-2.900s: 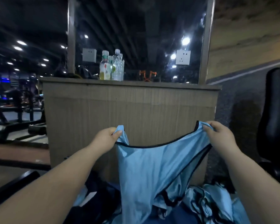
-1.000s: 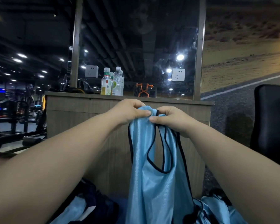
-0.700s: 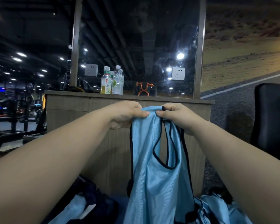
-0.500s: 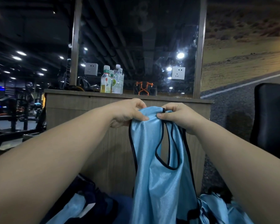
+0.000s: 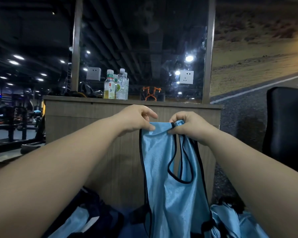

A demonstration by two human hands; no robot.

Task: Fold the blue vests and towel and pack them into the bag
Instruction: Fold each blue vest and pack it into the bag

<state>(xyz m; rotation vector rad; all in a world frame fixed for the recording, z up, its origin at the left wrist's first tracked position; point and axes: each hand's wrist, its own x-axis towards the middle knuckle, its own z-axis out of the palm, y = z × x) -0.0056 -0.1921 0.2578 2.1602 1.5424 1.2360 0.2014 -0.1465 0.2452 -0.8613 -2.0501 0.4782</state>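
The light-blue shiny vest with black trim (image 5: 163, 169) hangs in the air in front of the person, held up by its top edge between both hands, with its lower part dropping out of view at the bottom of the frame. At far left, dark metal gym machines (image 5: 12, 121) stand on the floor under ceiling lights. Low on the left lies a piece of light-blue cloth (image 5: 70, 224) on dark navy fabric (image 5: 100, 208); whether that fabric is a bag cannot be told. The left hand (image 5: 138, 121) pinches the left end of the vest's top edge, with the thumb on the cloth and the forefinger raised above it. Behind the hands stands a brown wood-grain desk (image 5: 93, 117), whose top carries a group of clear plastic bottles (image 5: 116, 86), upright and close together, below a white wall socket (image 5: 93, 73). The vest's black-edged neck opening and straps hang under the right hand (image 5: 187, 127), whose fingers are curled round the gathered right end of the top edge. A second white socket (image 5: 186, 77) sits on the dark glass panel above. Low on the right, crumpled light-blue vests (image 5: 230, 220) lie in a heap just beside the hanging one. At far right stands a black padded seat back (image 5: 284, 121).
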